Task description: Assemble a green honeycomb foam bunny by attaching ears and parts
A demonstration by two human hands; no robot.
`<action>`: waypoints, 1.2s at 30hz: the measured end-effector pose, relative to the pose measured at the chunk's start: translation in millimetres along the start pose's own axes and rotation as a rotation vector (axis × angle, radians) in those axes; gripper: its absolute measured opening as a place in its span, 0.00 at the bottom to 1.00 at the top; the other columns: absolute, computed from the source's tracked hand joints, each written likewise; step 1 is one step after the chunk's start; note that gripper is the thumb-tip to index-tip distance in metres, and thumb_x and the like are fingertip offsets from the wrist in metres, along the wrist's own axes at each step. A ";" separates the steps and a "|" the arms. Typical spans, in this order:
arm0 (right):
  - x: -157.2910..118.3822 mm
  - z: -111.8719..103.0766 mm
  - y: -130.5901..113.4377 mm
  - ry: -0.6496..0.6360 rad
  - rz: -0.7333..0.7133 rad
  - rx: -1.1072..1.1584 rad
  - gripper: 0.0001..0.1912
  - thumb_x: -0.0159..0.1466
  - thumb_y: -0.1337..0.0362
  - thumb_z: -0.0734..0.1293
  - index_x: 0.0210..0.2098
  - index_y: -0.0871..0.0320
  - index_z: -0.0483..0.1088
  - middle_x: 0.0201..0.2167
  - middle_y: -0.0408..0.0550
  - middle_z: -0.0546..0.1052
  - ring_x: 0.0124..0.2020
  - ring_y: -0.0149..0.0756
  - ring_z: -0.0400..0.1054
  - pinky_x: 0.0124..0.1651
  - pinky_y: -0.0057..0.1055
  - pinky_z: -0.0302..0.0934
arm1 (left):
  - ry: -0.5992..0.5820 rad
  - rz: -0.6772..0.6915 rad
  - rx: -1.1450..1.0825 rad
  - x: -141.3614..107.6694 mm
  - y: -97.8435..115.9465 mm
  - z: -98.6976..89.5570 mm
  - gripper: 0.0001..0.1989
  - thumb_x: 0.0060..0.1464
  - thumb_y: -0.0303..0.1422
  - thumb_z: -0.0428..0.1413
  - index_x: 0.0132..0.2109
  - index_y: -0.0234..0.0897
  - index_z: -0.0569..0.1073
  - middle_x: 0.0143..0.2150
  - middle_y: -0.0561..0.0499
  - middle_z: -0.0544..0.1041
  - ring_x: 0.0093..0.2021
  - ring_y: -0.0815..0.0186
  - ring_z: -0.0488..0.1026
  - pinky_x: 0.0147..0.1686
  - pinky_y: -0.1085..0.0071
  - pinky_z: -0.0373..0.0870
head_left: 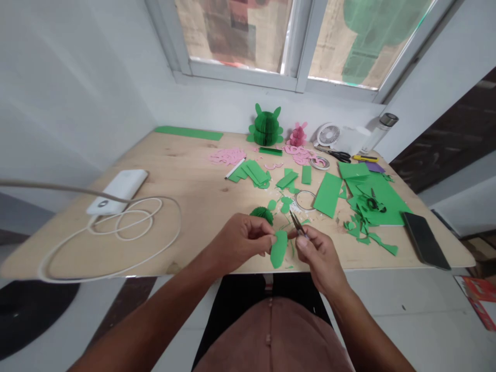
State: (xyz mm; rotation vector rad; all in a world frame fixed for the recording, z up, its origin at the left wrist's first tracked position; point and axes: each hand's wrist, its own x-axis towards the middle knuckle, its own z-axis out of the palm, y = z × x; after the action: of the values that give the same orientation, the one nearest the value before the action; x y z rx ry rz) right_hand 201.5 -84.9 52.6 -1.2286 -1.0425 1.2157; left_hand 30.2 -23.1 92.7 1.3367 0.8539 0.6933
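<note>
My left hand (250,238) pinches a green paper strip with a rounded end (278,250) between thumb and fingertips, above the table's front edge. In my right hand (315,253) is a small dark two-pronged pointed tool (296,224). Its tips point away from me, slightly apart; the fingers hide its lower end, so I cannot tell whether it is tweezers or scissors. Just beyond my left fingers sits a green honeycomb paper ball (262,214), partly covered. Green paper ovals (285,204) and a double-sided tape ring (305,200) lie beyond the tool.
A green honeycomb figure (266,128) and a pink one (298,135) stand by the wall, near a fan (328,135) and bottle (382,133). Black scissors (341,155), green sheets (387,199), scraps and a phone (425,240) lie right. A cabled power bank (118,191) lies left.
</note>
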 end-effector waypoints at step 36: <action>5.7 33.4 14.2 0.221 0.053 0.360 0.18 0.56 0.50 0.70 0.30 0.60 0.69 0.17 0.34 0.56 0.18 0.23 0.43 0.19 0.23 0.38 | 0.492 -0.056 -0.673 -1.3 -25.4 37.1 0.07 0.38 0.28 0.64 0.27 0.33 0.73 0.23 0.53 0.74 0.24 0.70 0.70 0.25 0.74 0.65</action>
State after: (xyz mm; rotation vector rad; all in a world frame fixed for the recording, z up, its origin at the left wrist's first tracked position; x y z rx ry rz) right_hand 167.6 -76.5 41.0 -1.0825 -0.6009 1.2141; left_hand 59.7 -47.1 68.7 0.5397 0.9224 1.1666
